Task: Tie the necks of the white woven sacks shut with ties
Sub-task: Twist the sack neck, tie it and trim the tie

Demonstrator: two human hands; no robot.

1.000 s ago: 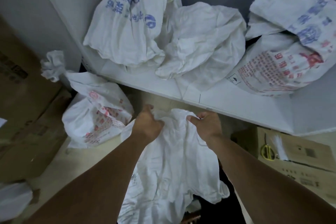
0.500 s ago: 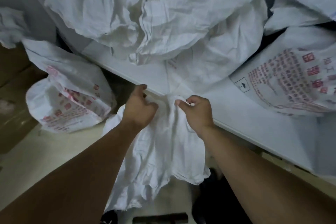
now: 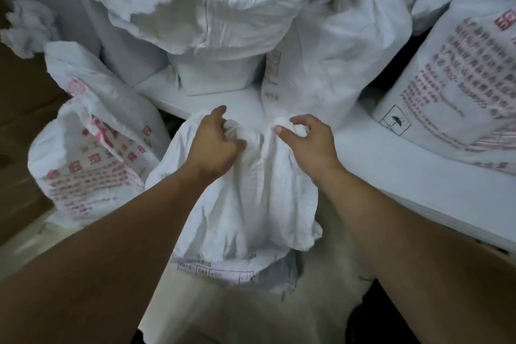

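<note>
Left hand (image 3: 215, 145) and right hand (image 3: 307, 144) each clutch a bunch of the sack (image 3: 245, 204) mouth, closer together than a second ago; the sack stands against the worktop (image 3: 391, 170) edge; its neck looks half-gathered, with no tie visible.

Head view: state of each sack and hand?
Plain white woven sack, neck gathered, no tie visible.
Left hand, grips the gathered neck.
Right hand, grips bunched neck fabric.
Red-printed white sack on the floor, neck bunched; tie not discernible.
Crumpled white sack on the white ledge, mouth gaping open.
Red-printed white sack on the ledge, neck out of view.
</note>
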